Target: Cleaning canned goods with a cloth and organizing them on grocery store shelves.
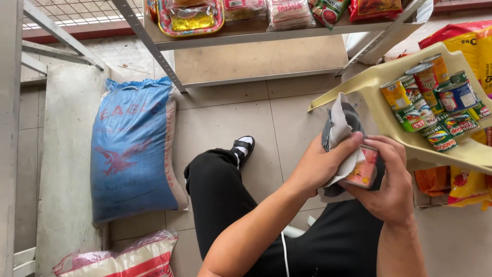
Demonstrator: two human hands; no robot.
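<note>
Both hands meet over the lap. Left hand (320,166) presses a grey-and-white cloth rag (341,128) against a small pink-labelled tin can (363,169), fingers closed on the cloth. Right hand (392,179) cups the can from the far side, fingers wrapped round it. Just beyond the right hand, a pale yellow plastic chair (379,110) carries stacked colourful tinned goods (435,100). Farther left, a blue woven rice sack (133,149) lies on the tiled floor. Beyond, a grey metal shelf rack (256,31) holds packets.
</note>
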